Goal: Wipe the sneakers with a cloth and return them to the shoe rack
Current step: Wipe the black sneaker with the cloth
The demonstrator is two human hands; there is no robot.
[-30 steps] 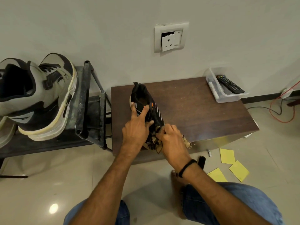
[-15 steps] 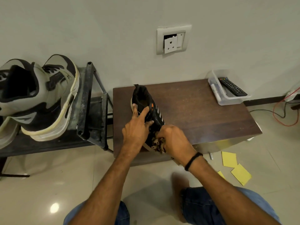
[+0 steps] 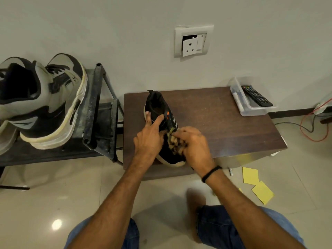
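A black sneaker (image 3: 158,106) with white stripes and an orange mark stands on the low brown table (image 3: 215,123), toe toward me. My left hand (image 3: 149,137) holds its near side, fingers stretched up to the collar. My right hand (image 3: 193,144) grips a brown patterned cloth (image 3: 175,141) and presses it on the sneaker's upper near the laces. A grey-and-black high-top sneaker (image 3: 45,103) sits on the dark metal shoe rack (image 3: 97,112) at the left.
A clear plastic tray (image 3: 251,109) with a remote control (image 3: 256,96) stands at the table's back right corner. Yellow paper notes (image 3: 256,184) lie on the tiled floor at the right. Red and black cables (image 3: 312,130) run along the wall. My knees are below.
My right hand has slid the cloth from the sneaker's toe up toward the laces, leaving the toe cap uncovered. My left hand has kept its hold.
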